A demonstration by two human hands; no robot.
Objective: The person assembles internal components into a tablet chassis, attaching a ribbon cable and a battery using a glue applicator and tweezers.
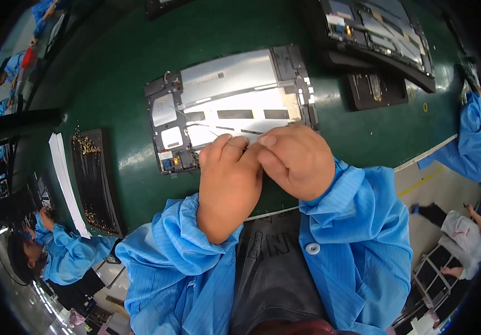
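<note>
In front of me lies an opened flat electronic device (226, 78), with silver metal plates and a black frame. My left hand (230, 181) is over its near edge, fingers curled and closed; what they hold is hidden. Against it, my right hand (302, 162) is closed in a pinch, thumb side toward the left fingers. A thin dark wire (245, 149) crosses the left fingers and runs to the right fingertips. Small connectors and a lit orange spot show at the device's near left corner.
A black tray (92, 184) with small gold-coloured parts is at the left, beside a white strip (64, 178). Another opened device (377, 36) rests on black holders at the far right, above a dark tray (377, 92). Co-workers in blue (67, 257) sit along both sides.
</note>
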